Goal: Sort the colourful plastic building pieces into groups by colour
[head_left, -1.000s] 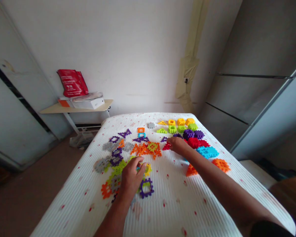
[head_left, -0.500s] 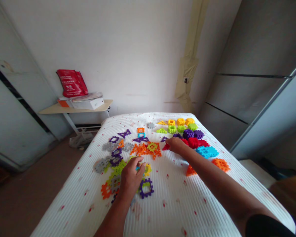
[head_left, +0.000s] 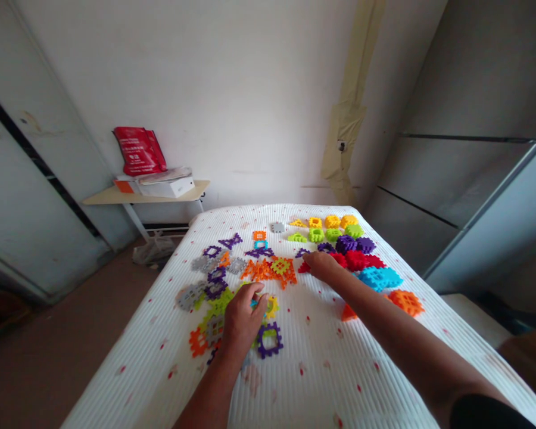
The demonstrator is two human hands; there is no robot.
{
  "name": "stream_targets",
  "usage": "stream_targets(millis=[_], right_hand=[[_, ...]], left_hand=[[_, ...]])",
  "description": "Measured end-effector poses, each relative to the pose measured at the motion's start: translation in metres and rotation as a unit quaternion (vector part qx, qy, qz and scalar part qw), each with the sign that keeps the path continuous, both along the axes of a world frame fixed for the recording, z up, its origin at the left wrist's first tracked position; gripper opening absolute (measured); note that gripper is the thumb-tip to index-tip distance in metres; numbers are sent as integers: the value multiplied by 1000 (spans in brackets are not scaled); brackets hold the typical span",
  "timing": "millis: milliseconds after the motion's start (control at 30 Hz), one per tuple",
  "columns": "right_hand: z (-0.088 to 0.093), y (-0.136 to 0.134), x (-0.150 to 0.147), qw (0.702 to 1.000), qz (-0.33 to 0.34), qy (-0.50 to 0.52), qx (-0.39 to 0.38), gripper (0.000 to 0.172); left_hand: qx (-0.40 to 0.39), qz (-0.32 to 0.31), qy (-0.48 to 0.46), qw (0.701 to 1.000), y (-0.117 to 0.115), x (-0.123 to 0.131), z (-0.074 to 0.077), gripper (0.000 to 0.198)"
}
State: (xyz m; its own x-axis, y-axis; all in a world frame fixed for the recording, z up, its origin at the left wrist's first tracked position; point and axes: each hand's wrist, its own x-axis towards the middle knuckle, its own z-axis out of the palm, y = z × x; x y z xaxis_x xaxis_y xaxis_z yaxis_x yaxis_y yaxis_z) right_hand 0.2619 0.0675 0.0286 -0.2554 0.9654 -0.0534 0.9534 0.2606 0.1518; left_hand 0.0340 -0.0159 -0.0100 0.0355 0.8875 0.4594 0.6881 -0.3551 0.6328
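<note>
- The right hand (head_left: 320, 263) reaches down with bent fingers at the small purple piece (head_left: 302, 253) and red triangle (head_left: 302, 267); I cannot tell whether it grips either.
- Best to pinch one piece by its notched edge, since the two lie close and could drag together.
- Lift the wrist and forearm clear of the red pile (head_left: 356, 260), blue pile (head_left: 379, 278) and orange triangle (head_left: 349, 312).
- The left hand (head_left: 245, 316) is half open over the mixed heap, thumb apart, nothing visibly held; keep it light so the green pieces (head_left: 217, 305) don't slide.
</note>
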Motion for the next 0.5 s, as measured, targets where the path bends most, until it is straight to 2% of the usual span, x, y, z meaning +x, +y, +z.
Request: stream_targets(millis=[167, 300, 500], right_hand=[[5, -1, -9, 999, 23, 27, 14, 37], [7, 1, -32, 997, 42, 63, 16, 40], [-2, 7, -66, 997, -1, 78, 0, 39]], left_hand=[[7, 9, -4, 1000, 1, -2, 1, 18], [12, 20, -9, 1000, 3, -5, 0, 19], [25, 22, -12, 999, 3, -11, -1, 18]])
